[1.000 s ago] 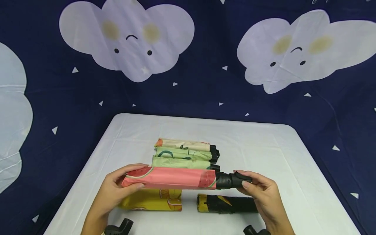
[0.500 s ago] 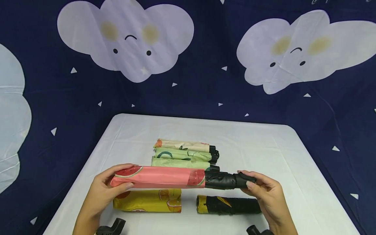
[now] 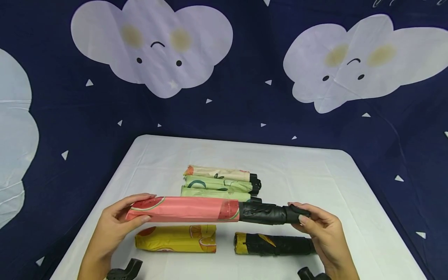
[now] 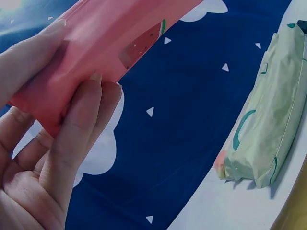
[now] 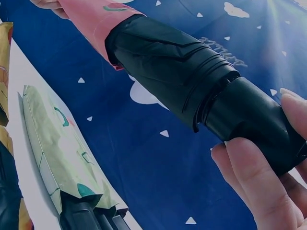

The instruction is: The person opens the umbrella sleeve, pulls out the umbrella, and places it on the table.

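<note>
A folded black umbrella (image 3: 262, 213) lies level in the air above the table, partly inside a pink watermelon-print sleeve (image 3: 192, 209). My left hand (image 3: 113, 225) pinches the closed-looking left end of the sleeve between thumb and fingers. At the other end, my right hand (image 3: 323, 229) grips the umbrella's black handle (image 5: 259, 120). In the right wrist view, folded black cloth shows between the sleeve's mouth and the handle. Below the sleeve on the table are a yellow orange-print sleeve (image 3: 176, 239) and a black umbrella with yellow trim (image 3: 274, 244), lying apart.
Behind the held umbrella, several sleeved umbrellas lie side by side: a cream one (image 3: 218, 172) at the back and green ones (image 3: 217, 183) in front of it. The white table (image 3: 297, 171) ends at a dark blue cloth (image 3: 245, 109) with cloud prints.
My left hand has moved left with the watermelon sleeve, while my right hand has shifted slightly right with the handle. More of the black umbrella now shows outside the sleeve.
</note>
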A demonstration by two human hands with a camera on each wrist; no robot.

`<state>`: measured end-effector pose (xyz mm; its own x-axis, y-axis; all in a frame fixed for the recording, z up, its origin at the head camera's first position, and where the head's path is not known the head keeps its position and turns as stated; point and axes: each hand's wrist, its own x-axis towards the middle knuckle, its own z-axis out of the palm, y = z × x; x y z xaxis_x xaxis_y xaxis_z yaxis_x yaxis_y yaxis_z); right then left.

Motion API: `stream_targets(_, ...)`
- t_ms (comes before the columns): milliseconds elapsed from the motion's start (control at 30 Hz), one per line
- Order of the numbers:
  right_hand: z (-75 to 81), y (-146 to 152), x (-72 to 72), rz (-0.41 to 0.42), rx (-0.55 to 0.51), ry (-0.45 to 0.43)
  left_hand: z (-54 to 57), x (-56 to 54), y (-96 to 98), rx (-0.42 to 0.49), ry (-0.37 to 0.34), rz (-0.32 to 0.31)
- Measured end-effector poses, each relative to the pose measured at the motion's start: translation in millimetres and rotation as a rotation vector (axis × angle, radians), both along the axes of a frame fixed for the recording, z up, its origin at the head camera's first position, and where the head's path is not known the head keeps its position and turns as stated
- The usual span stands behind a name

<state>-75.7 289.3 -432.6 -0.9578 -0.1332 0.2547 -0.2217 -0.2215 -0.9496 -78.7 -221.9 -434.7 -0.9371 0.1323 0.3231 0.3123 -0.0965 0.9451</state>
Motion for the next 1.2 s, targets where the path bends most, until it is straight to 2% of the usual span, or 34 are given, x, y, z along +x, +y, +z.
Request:
stream_targets(333, 0.0, 3, 0.5, 0.004, -0.027, 0.01, 2.5, 0.7, -6.8, 0.005, 0.014, 0.018)
stream_targets(567, -1.8, 9, 1.2, 0.051, -0.133, 0.052, 3.5, 1.7, -10.7, 0.038, 0.028, 0.023)
stream_targets(667, -3.6, 12, 1.6, 0.058, -0.142, 0.065, 3.3, 1.8, -12.2, 0.049, 0.026, 0.027)
stream_targets(833, -5.9, 17, 2.7, 0.04, -0.143, 0.07, 2.0, 3.2, -17.0, 0.071, 0.033, 0.037)
stream_targets(1000, -6.9, 24, 3.1, 0.033, -0.17, 0.08, -0.2, 4.1, -23.1, 0.082, 0.031, 0.093)
stream_targets(1200, -7.9, 34, 8.2, -0.076, -0.086, -0.007, -5.0, 4.0, -28.2, 0.085, 0.007, 0.14)
